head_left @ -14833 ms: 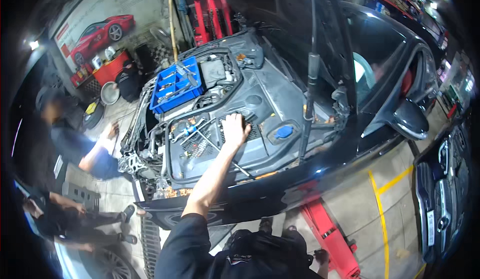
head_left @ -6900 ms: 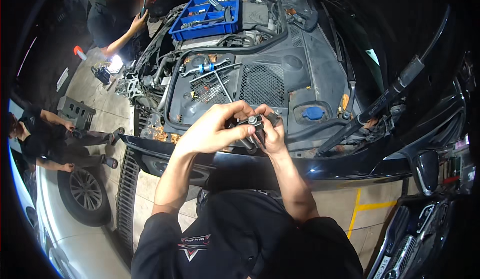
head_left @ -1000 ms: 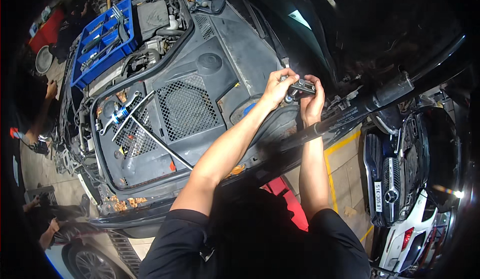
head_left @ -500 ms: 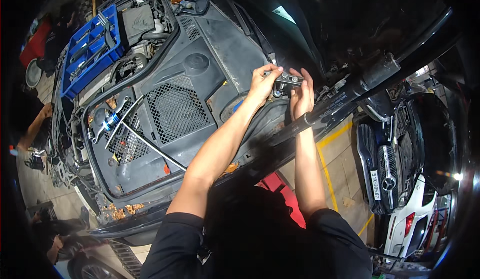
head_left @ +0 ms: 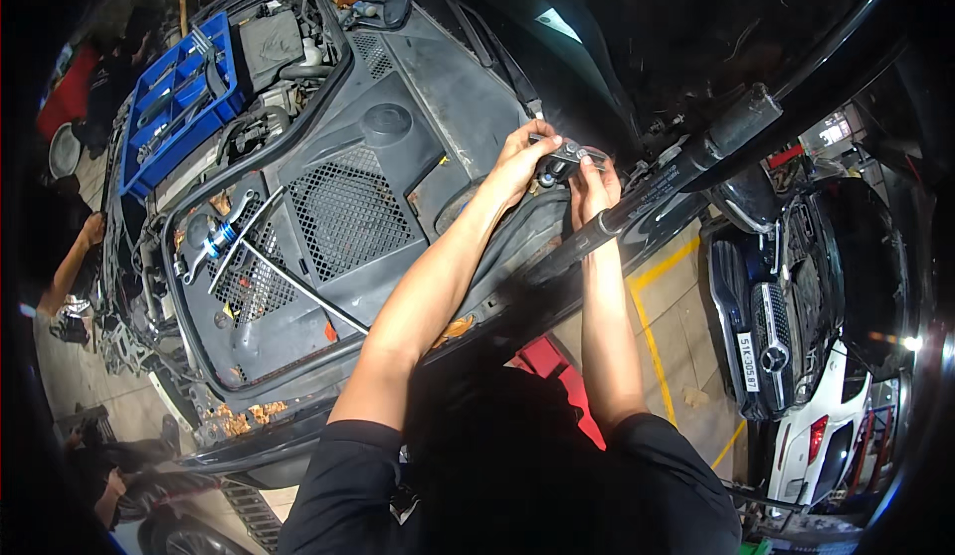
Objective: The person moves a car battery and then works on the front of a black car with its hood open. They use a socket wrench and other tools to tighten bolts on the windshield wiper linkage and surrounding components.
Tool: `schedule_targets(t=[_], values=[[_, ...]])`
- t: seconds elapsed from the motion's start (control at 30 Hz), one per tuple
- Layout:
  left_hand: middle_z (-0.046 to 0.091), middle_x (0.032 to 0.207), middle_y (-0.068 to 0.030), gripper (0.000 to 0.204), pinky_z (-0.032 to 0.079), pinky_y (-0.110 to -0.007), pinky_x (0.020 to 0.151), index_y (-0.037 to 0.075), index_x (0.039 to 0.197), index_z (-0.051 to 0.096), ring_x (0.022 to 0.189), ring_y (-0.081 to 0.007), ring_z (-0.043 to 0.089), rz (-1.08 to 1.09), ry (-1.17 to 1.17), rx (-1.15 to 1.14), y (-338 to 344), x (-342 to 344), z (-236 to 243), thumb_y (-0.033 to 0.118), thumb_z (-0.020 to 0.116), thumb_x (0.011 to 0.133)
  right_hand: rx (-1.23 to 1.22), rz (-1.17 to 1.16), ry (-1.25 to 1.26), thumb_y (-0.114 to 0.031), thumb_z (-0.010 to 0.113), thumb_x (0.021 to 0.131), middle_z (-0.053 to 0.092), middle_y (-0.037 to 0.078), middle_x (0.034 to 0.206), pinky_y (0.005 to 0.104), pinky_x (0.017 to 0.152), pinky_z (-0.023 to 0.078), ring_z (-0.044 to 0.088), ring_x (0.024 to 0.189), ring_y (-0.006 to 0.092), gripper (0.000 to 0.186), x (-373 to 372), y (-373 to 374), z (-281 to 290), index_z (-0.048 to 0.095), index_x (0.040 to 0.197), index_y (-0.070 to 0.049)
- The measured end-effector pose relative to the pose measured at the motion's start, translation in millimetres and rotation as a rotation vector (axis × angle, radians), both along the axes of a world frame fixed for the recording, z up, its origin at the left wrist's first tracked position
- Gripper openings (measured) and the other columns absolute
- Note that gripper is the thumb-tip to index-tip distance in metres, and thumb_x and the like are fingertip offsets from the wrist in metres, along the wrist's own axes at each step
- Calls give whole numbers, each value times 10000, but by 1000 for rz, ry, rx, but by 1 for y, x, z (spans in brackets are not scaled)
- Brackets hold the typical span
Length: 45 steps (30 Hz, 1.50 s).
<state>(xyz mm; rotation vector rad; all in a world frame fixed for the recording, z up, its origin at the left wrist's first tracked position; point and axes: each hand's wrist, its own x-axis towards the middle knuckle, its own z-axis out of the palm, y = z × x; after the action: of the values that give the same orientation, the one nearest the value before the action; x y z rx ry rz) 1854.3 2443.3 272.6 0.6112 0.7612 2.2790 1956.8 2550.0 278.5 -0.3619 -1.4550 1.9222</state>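
My left hand point(head_left: 518, 160) grips one end of a dark metal bracket point(head_left: 564, 152) with bolt heads on top, thumb along it. My right hand point(head_left: 594, 185) holds the bracket's other end from the right, fingers curled round it. Below the bracket a small cylindrical metal piece point(head_left: 548, 177) shows, partly hidden. They are at the rear corner of the engine bay, just left of a black hood strut point(head_left: 743, 119). Further left on the dark plastic cover point(head_left: 438, 107) lie a blue-and-silver tool point(head_left: 220, 241) and a long silver T-bar point(head_left: 298, 281).
A blue compartment tray point(head_left: 179, 104) of tools rests on the engine bay. A co-worker's arm point(head_left: 70, 267) is at the far left. Below right are a red floor lift point(head_left: 567, 391), a yellow floor line point(head_left: 652, 346), a removed front bumper point(head_left: 756, 356) and a white car point(head_left: 816, 436).
My hands and the bracket, raised from lower middle seconds ago, have shifted only slightly this last second. My right fingers, straighter half a second ago, are now curled closer onto the bracket.
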Motion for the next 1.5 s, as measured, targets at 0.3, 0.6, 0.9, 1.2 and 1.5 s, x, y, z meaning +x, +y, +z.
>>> schedule_targets(t=[0.3,0.6,0.9,1.2,1.5], values=[[654,1013,-187,112,535,-353,866,13,964,533,939,-247,649,-18,-96,200,-5,4,6,-37,539,864,217,6,-33,-76,567,938,598,127,1125,325,893,510,597,1033,202,263,-5,-14,18,520,1185,1],[636,999,-125,99,487,-341,894,15,938,582,968,-216,609,-74,-87,247,-3,-2,-2,3,589,840,587,12,-207,-96,604,925,585,99,1114,261,848,459,557,969,148,360,4,1,13,493,1256,-8],[637,1028,-145,92,485,-336,901,17,929,577,964,-213,608,-11,-183,225,0,-7,-7,-2,596,841,614,37,-312,107,587,838,619,86,998,209,756,501,617,863,109,492,1,-14,36,462,1293,-33],[644,991,-109,113,496,-295,848,7,966,583,929,-176,616,-13,44,51,-3,-13,-7,37,610,861,580,16,-170,51,660,841,639,30,948,207,762,477,589,860,84,250,5,-6,12,582,1075,6],[640,892,-9,239,456,-248,746,32,987,663,825,-93,573,58,447,-308,-19,-17,4,233,680,858,651,9,-260,71,626,843,658,133,1039,296,902,507,639,979,181,285,6,1,11,565,1120,36]])
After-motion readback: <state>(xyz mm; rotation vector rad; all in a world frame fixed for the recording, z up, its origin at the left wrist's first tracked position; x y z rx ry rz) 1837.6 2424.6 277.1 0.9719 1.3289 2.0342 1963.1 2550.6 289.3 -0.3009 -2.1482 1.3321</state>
